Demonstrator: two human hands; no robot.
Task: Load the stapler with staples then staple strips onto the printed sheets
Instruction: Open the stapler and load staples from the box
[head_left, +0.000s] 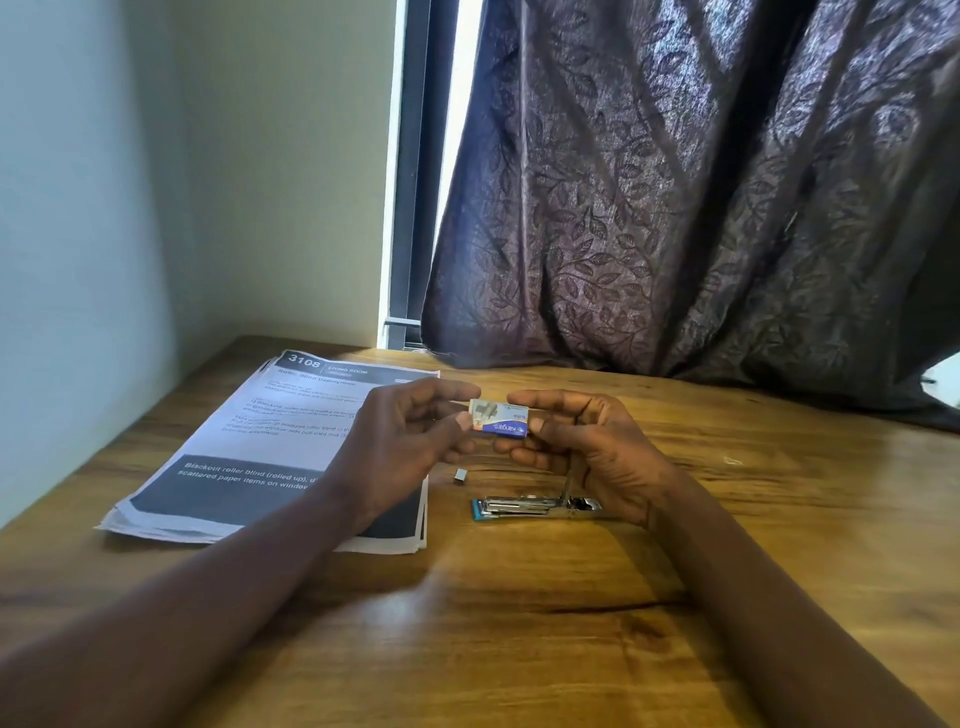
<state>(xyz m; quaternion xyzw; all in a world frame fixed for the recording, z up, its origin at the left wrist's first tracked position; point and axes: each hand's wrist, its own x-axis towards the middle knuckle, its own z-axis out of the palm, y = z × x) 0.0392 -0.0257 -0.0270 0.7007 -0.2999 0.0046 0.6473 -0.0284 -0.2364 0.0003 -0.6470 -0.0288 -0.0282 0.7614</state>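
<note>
Dark leaf-pattern curtain (701, 197) hangs behind the wooden table (519, 623), w/ a window strip at its left. Stack of printed sheets (260, 452) lies on table's left side, partly covered by left hand (405, 441). Staple box (500, 418), small, blue & white, is pinched at both ends btwn left hand and right hand (582, 447), above the table. Stapler (535, 506) lies opened, just below right hand. Small staple block (460, 476) sits near it.

bare table (519, 623) nearside, printed sheets (249, 457) left, curtain (701, 208) perhaps crowding rear
</note>
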